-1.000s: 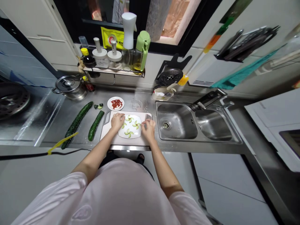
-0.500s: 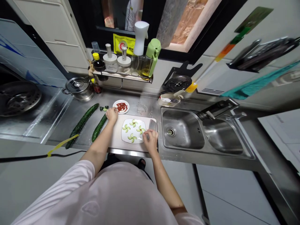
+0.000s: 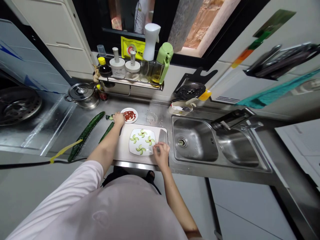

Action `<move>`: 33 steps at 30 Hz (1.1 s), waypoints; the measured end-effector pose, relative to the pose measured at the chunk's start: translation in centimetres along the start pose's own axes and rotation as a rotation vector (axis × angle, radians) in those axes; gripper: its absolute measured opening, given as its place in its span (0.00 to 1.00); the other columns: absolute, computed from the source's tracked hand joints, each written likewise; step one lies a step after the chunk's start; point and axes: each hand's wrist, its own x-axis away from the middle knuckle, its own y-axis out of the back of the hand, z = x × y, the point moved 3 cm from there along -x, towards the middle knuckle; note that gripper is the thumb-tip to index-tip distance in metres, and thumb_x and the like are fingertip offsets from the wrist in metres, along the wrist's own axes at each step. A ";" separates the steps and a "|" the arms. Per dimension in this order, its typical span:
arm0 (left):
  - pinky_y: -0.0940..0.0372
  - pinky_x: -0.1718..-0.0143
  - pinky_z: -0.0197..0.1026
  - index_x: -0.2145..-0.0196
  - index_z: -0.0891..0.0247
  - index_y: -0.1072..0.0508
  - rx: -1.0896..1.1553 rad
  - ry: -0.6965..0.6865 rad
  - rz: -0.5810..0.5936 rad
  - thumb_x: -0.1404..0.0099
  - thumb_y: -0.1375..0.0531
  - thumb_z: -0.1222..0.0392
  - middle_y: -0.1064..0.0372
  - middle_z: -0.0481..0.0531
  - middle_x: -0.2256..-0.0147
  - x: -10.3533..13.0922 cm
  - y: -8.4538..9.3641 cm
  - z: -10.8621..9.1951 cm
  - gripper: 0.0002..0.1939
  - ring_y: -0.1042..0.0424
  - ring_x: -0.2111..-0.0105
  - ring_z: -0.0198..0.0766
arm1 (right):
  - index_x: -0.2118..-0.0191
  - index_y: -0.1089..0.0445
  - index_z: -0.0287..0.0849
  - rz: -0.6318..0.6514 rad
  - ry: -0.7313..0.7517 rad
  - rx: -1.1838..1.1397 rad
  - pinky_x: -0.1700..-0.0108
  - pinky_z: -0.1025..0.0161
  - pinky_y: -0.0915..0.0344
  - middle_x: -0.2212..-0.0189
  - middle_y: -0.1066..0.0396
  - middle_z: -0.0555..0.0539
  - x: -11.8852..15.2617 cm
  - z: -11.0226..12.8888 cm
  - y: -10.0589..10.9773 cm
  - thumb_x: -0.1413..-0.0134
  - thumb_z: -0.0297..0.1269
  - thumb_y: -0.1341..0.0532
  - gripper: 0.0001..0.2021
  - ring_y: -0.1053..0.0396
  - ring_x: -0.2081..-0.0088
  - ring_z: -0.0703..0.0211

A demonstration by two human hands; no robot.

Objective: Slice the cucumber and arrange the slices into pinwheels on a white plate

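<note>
My left hand (image 3: 119, 119) lies at the left rim of a small white plate (image 3: 135, 113) of small red pieces, close to some cut cucumber ends (image 3: 109, 117). Its fingers are curled; anything in them is hidden. Over the right edge of a square white plate (image 3: 135, 151), my right hand (image 3: 162, 154) has its thumb and fingertips pinched together, and what they hold is too small to tell. Four pinwheels of cucumber slices (image 3: 140, 149) lie on that plate. Beyond my right hand a knife blade (image 3: 163, 135) rests on the cutting board (image 3: 122, 150).
A whole cucumber (image 3: 86, 136) and a partly hidden cucumber (image 3: 107, 131) lie left of the board. A lidded pot (image 3: 82, 95) stands behind them. The sink (image 3: 195, 138) is on the right. Bottles and jars fill a wall rack (image 3: 130, 81). A yellow-tied cord (image 3: 52, 161) crosses the front left.
My left hand has shifted slightly left from the small plate's rim towards the cucumber ends, its forearm covering more of the nearer cucumber. My right hand stays pinched at the square plate's right side.
</note>
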 end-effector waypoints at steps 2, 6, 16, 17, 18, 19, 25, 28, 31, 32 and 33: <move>0.47 0.55 0.51 0.56 0.58 0.23 -0.017 -0.024 0.013 0.36 0.47 0.56 0.32 0.64 0.57 -0.3 -0.2 -0.1 0.16 0.38 0.54 0.53 | 0.66 0.30 0.44 0.002 -0.005 0.001 0.47 0.50 0.44 0.58 0.36 0.43 0.1 -0.1 0.0 0.41 0.38 0.44 0.07 0.42 0.51 0.50; 0.46 0.55 0.50 0.57 0.60 0.23 -0.013 -0.035 0.016 0.36 0.48 0.57 0.32 0.64 0.57 -0.5 -0.6 -0.2 0.16 0.38 0.54 0.53 | 0.67 0.30 0.45 -0.002 -0.009 0.005 0.48 0.50 0.44 0.58 0.36 0.44 0.1 -0.3 0.0 0.41 0.38 0.44 0.07 0.42 0.52 0.50; 0.42 0.56 0.47 0.59 0.59 0.23 0.048 0.020 0.005 0.36 0.48 0.56 0.30 0.61 0.56 -0.7 -0.6 -0.1 0.15 0.35 0.54 0.50 | 0.67 0.30 0.45 0.000 -0.013 0.018 0.47 0.50 0.44 0.59 0.36 0.44 0.1 -0.6 -0.3 0.42 0.38 0.44 0.07 0.41 0.52 0.51; 0.42 0.56 0.47 0.59 0.59 0.23 0.051 0.025 0.012 0.36 0.48 0.56 0.30 0.61 0.56 -0.7 -0.5 -0.1 0.15 0.35 0.54 0.50 | 0.67 0.30 0.44 0.003 -0.013 0.019 0.47 0.50 0.44 0.59 0.36 0.44 0.1 -0.6 -0.3 0.42 0.38 0.44 0.08 0.41 0.52 0.51; 0.42 0.56 0.47 0.59 0.59 0.23 0.055 0.028 0.022 0.37 0.47 0.56 0.30 0.61 0.55 -0.7 -0.5 -0.1 0.15 0.35 0.54 0.50 | 0.67 0.30 0.44 0.006 -0.013 0.019 0.47 0.50 0.45 0.59 0.36 0.44 0.1 -0.5 -0.2 0.42 0.38 0.44 0.08 0.41 0.52 0.51; 0.42 0.55 0.47 0.58 0.59 0.23 0.057 0.033 0.029 0.37 0.46 0.56 0.30 0.62 0.55 -0.6 -0.4 -0.1 0.15 0.35 0.53 0.50 | 0.67 0.30 0.44 0.008 -0.013 0.018 0.47 0.49 0.45 0.59 0.36 0.44 0.1 -0.5 -0.2 0.42 0.38 0.44 0.07 0.41 0.52 0.51; 0.41 0.57 0.48 0.57 0.62 0.24 0.034 0.058 0.031 0.35 0.49 0.54 0.29 0.65 0.57 -0.8 -0.1 -0.5 0.18 0.32 0.55 0.52 | 0.67 0.30 0.45 0.014 -0.023 0.008 0.48 0.49 0.44 0.59 0.36 0.43 0.6 -0.3 -0.3 0.41 0.38 0.44 0.07 0.41 0.52 0.50; 0.39 0.58 0.48 0.57 0.63 0.24 0.035 0.082 0.043 0.35 0.49 0.55 0.28 0.66 0.58 -1.0 0.0 -0.6 0.18 0.31 0.57 0.52 | 0.66 0.30 0.45 0.043 -0.020 -0.004 0.48 0.50 0.44 0.59 0.36 0.44 1.1 0.1 -0.6 0.42 0.37 0.44 0.06 0.41 0.52 0.49; 0.39 0.59 0.48 0.58 0.64 0.24 0.078 0.102 0.023 0.37 0.48 0.55 0.27 0.66 0.59 -1.1 0.2 -0.4 0.17 0.30 0.58 0.52 | 0.66 0.30 0.45 0.068 -0.014 -0.014 0.48 0.51 0.43 0.59 0.36 0.44 1.3 0.6 -0.8 0.42 0.36 0.44 0.06 0.41 0.52 0.49; 0.38 0.60 0.47 0.60 0.64 0.23 0.120 0.120 0.008 0.37 0.47 0.56 0.27 0.65 0.60 -1.1 0.2 -0.3 0.16 0.29 0.58 0.52 | 0.65 0.30 0.45 0.070 -0.012 -0.017 0.48 0.51 0.43 0.59 0.36 0.44 1.4 0.7 -0.8 0.41 0.36 0.44 0.06 0.41 0.52 0.50; 0.38 0.60 0.46 0.61 0.63 0.23 0.182 0.146 -0.006 0.38 0.46 0.56 0.27 0.64 0.61 -1.0 0.2 -0.2 0.14 0.29 0.59 0.51 | 0.66 0.30 0.45 0.068 -0.011 -0.019 0.48 0.51 0.43 0.59 0.36 0.44 1.3 0.8 -0.8 0.41 0.36 0.44 0.06 0.41 0.52 0.50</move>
